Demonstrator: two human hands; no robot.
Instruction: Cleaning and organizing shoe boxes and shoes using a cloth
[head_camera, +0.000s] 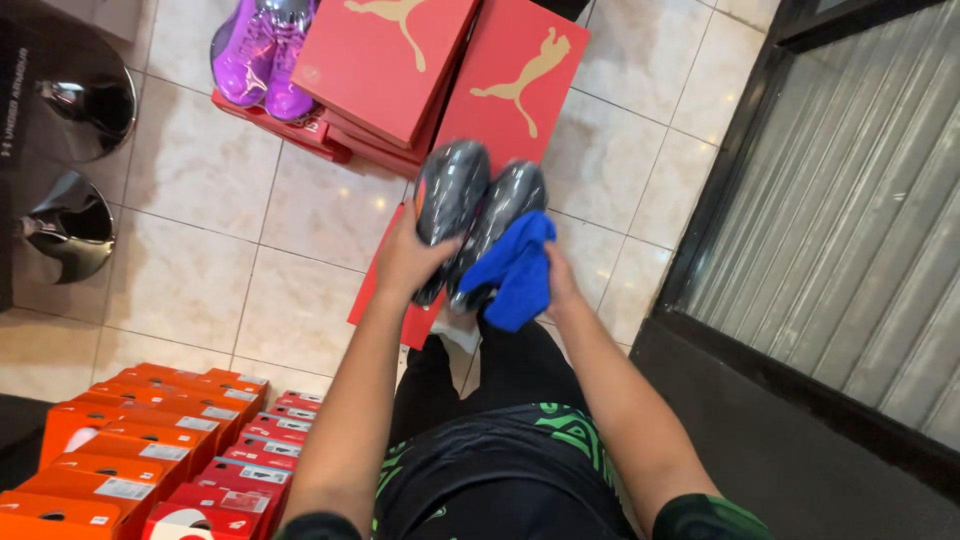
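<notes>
Head view: wrapped purple shoes (262, 55) atop open red shoebox (290, 128).

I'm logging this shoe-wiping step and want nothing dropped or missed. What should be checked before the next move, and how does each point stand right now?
1. Left hand grips the pair of dark wrapped shoes: ok.
2. Right hand has the blue cloth: ok.
3. Cloth touches the shoes: ok, it lies against the right-side shoe.
4. Both shoes kept together: ok, side by side.
5. Wrap intact and clean: cannot tell, glare and blur hide it.
6. Open red box below ready to take them: cannot tell, arms and shoes cover most of it.
</notes>
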